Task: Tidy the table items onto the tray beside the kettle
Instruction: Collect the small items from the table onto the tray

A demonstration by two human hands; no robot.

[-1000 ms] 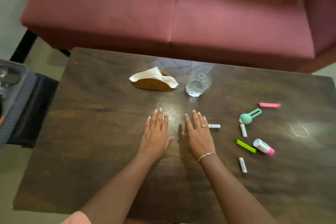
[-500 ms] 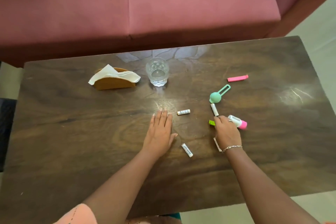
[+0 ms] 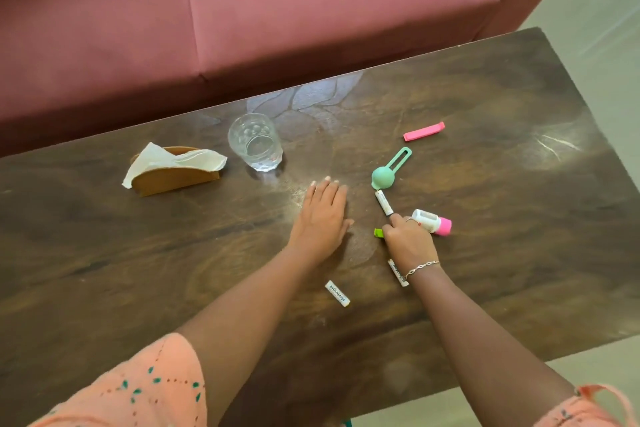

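Closing right hand (image 3: 408,242) fingers on green clip (image 3: 379,233), between white tube (image 3: 384,203) and pink-capped bottle (image 3: 432,221): pinch firmly, lift straight. Left hand (image 3: 320,218) flat, fingers together, empty. Tray, kettle unseen.

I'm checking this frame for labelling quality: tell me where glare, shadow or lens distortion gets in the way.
Head view: pale window glare washes the table behind the glass and streaks near its right edge; the wide angle bows the table edges; the left hand casts only a soft shadow; the right hand hides most of the green clip; focus is fair, the stick label is readable.
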